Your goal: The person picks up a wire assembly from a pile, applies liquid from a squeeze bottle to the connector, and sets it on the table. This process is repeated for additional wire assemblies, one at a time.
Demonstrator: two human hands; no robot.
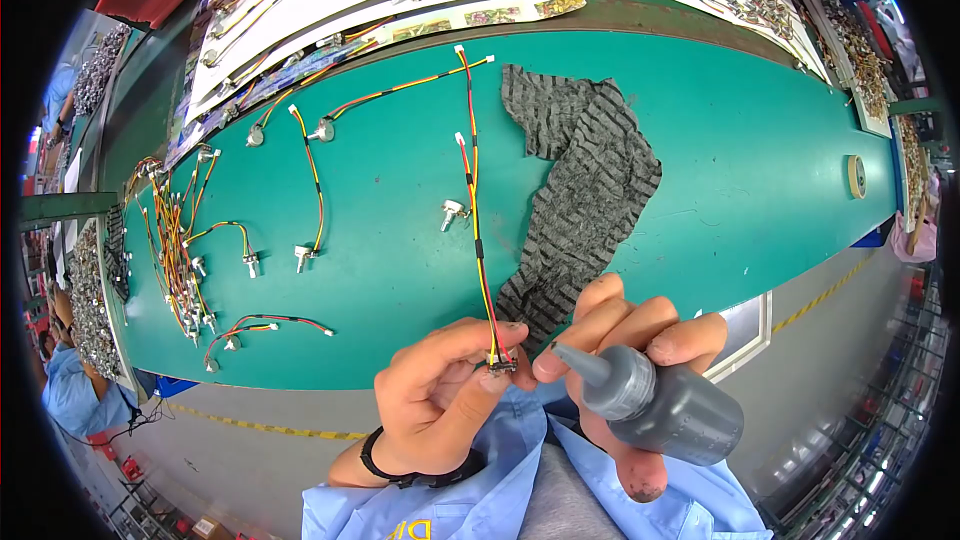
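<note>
My left hand (440,390) pinches the small component end of a red, yellow and black wire harness (478,240) between thumb and forefinger, close to my chest. The harness runs up from it across the green table (760,160). My right hand (640,340) grips a grey squeeze bottle (665,408) with a cone nozzle. The nozzle tip points left at the pinched component (500,362), a short gap away. A black band circles my left wrist.
A grey striped cloth (585,190) lies just beyond my hands. Several more wire harnesses with knob parts (310,180) are spread on the left half, with a bundle (175,250) at the left edge. A tape roll (857,176) sits far right. Another person's blue sleeve (75,390) shows at left.
</note>
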